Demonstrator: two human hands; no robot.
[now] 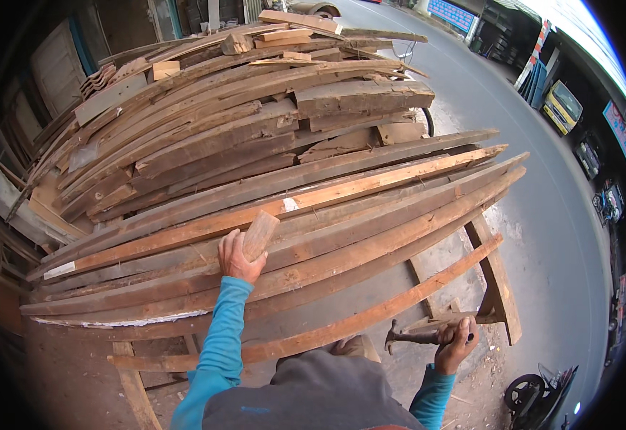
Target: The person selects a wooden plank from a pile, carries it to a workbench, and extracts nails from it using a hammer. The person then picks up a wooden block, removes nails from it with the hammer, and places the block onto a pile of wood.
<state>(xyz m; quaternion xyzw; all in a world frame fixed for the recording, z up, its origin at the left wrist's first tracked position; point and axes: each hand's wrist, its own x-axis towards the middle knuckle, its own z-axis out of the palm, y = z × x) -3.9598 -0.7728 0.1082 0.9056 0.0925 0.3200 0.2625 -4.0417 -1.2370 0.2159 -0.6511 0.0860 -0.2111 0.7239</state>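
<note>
My left hand is closed round a short block of wood, held over several long wooden beams that lie side by side. In my right hand is the handle of a claw hammer, its head pointing left. The hammer is low, in front of my body and to the right. Between me and the row of beams, a single reddish-brown plank runs across the wooden supports, close to the hammer head.
Behind the beams rises a high stack of old timber. A wooden trestle leg stands at the right. Beyond it runs a grey road, with a yellow vehicle on its far side. A motorbike is parked at the lower right.
</note>
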